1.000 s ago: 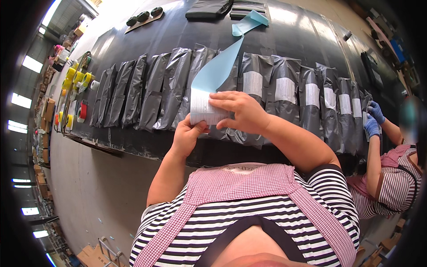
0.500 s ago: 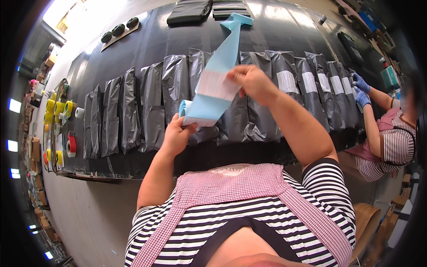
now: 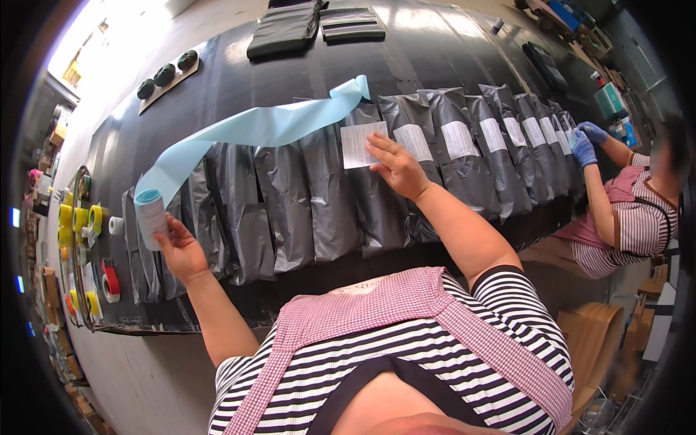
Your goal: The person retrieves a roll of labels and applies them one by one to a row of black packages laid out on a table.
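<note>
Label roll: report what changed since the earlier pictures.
The left hand carried the roll leftward, the blue strip trailing. A white label came off the strip and now lies on a dark bag, under the right hand. The other bags stayed in their row.

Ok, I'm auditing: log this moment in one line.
left hand: holds blue-backed label roll | right hand: touching white label over grey plastic package

Across the centre of the frame we see a pale blue strip (image 3: 254,125), and right of centre, white labels (image 3: 459,139) on dark grey bags (image 3: 330,199). Our bench (image 3: 225,80) is black. At lower centre we find a pink-and-white checked apron (image 3: 362,310) over a black-and-white striped shirt (image 3: 330,346); at far left, yellow rolls (image 3: 64,216) and a red roll (image 3: 111,272); at right, blue gloves (image 3: 584,149).
</note>
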The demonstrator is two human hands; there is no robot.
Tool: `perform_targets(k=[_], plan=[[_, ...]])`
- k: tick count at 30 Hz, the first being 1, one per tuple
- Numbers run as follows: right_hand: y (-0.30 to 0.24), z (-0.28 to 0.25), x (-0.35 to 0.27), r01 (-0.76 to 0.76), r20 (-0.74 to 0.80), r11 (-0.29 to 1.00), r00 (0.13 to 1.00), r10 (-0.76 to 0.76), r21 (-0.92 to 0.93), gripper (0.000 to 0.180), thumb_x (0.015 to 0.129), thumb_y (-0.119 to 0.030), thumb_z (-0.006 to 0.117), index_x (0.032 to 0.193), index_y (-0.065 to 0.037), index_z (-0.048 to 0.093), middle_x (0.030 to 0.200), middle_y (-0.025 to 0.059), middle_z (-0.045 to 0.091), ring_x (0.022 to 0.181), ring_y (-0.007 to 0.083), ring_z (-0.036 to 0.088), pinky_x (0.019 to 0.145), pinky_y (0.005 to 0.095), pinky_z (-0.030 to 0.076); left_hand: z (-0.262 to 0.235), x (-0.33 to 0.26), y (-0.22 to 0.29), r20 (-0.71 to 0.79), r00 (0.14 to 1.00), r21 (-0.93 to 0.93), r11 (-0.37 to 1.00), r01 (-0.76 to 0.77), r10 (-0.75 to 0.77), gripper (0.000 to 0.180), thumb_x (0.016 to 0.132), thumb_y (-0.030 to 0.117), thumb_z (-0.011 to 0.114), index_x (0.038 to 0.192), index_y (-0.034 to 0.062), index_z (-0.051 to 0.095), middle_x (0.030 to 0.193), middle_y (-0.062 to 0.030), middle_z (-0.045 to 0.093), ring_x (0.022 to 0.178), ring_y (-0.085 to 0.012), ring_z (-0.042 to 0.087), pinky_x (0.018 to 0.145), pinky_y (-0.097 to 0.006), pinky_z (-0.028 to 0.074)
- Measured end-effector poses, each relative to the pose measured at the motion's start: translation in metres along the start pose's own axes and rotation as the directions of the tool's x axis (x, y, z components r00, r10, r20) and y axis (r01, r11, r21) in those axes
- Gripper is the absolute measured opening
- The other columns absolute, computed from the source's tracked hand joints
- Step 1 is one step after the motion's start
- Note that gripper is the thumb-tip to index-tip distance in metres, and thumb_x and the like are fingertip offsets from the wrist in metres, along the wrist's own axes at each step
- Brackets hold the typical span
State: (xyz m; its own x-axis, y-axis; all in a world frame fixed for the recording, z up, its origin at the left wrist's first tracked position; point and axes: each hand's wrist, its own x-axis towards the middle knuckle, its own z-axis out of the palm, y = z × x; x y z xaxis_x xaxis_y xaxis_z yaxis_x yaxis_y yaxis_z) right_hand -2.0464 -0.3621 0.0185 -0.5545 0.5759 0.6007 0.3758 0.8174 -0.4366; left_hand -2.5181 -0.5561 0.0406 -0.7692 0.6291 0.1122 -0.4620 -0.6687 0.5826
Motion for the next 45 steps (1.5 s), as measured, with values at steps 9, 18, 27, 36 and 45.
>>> perform_targets(k=[9,18,27,36,45], plan=[[0.02,0.015,0.006,-0.034,0.112,0.998,0.993,0.028,0.052,0.04,0.084,-0.008,0.073,0.123,-0.004,0.065,0.138,0.0138,0.057,0.135,0.033,0.048,0.11,0.0413,0.042,-0.005,0.009,-0.018,-0.021,0.999,0.026,0.999,0.035,-0.034,0.048,0.099,0.028,0.059,0.13,-0.0079,0.049,0.12,-0.0192,0.062,0.108,-0.0243,0.064,0.096,-0.031,0.056],[0.029,0.014,0.0,-0.076,0.212,0.996,0.975,0.066,0.038,0.043,0.085,-0.011,0.072,0.126,-0.005,0.064,0.141,0.0133,0.055,0.136,0.0325,0.046,0.113,0.044,0.038,-0.001,0.003,-0.03,0.005,0.996,0.022,0.996,0.084,-0.084,0.047,0.1,0.027,0.058,0.133,-0.0057,0.048,0.122,-0.0192,0.062,0.11,-0.0245,0.064,0.096,-0.032,0.057],[-0.062,-0.007,0.033,-0.249,0.54,0.827,0.657,0.527,-0.504,0.048,0.094,-0.028,0.058,0.137,-0.006,0.055,0.142,0.0155,0.054,0.132,0.0301,0.05,0.11,0.0504,0.036,0.001,-0.012,-0.022,0.002,0.994,0.048,0.993,0.106,-0.106,0.046,0.102,0.027,0.056,0.133,-0.0051,0.048,0.122,-0.0182,0.062,0.11,-0.0237,0.064,0.095,-0.032,0.057],[-0.028,0.067,0.054,-0.369,0.399,0.737,0.66,0.636,-0.566,0.057,0.087,-0.016,0.055,0.143,-0.009,0.051,0.167,0.0112,0.003,0.152,0.0415,0.001,0.12,0.0559,0.021,0.021,-0.022,-0.036,0.064,0.985,0.062,0.986,0.155,-0.159,0.045,0.104,0.027,0.052,0.136,-0.0032,0.047,0.124,-0.0182,0.062,0.111,-0.024,0.064,0.096,-0.033,0.056],[-0.055,0.02,0.002,-0.203,0.041,0.978,0.978,0.205,-0.043,0.059,0.081,-0.02,0.072,0.138,-0.015,0.056,0.158,0.017,0.032,0.145,0.0375,0.032,0.119,0.0475,0.028,0.061,-0.082,-0.057,0.033,0.942,0.305,0.901,0.308,-0.334,0.037,0.101,0.022,0.059,0.13,0.0004,0.054,0.124,-0.0115,0.063,0.111,-0.0225,0.063,0.101,-0.038,0.05]])
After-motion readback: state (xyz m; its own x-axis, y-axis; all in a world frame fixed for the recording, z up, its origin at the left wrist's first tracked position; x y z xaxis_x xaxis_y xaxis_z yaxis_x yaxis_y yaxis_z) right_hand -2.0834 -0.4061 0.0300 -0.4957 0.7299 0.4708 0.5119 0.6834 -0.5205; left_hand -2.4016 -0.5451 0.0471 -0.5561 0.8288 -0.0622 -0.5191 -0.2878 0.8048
